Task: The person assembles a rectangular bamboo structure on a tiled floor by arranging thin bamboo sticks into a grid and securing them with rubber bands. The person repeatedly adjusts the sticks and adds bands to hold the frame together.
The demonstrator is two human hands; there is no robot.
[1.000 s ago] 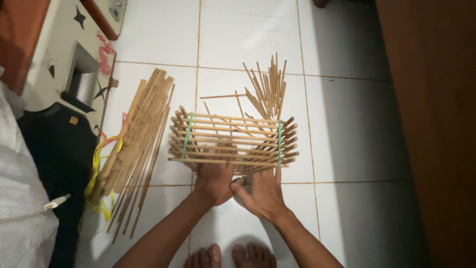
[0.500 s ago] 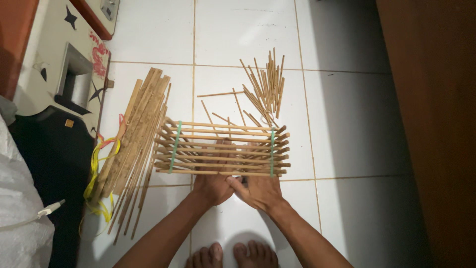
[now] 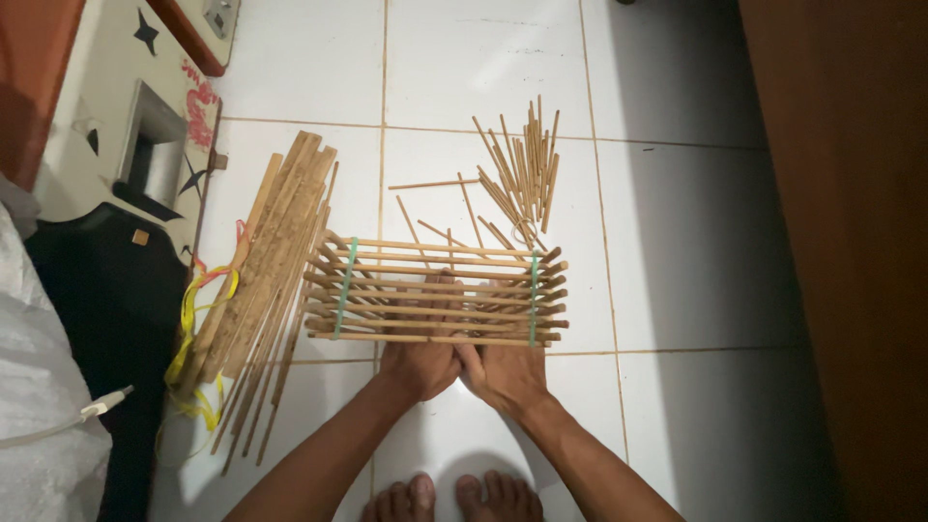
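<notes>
A box-like frame of thin bamboo sticks, bound by two green bands, rests on the white tiled floor. My left hand and my right hand grip its near side at the middle, side by side, with fingers reaching in between the sticks. A loose pile of short sticks lies just behind the frame. A bundle of longer flat bamboo slats lies to the left of the frame.
Yellow string tangles by the slats. A black mat and a white sack lie at the left. A dark wooden panel stands at the right. My bare toes show at the bottom edge.
The stick frame has shifted slightly left and nearer with both hands still on its near side. The camera view has moved a little.
</notes>
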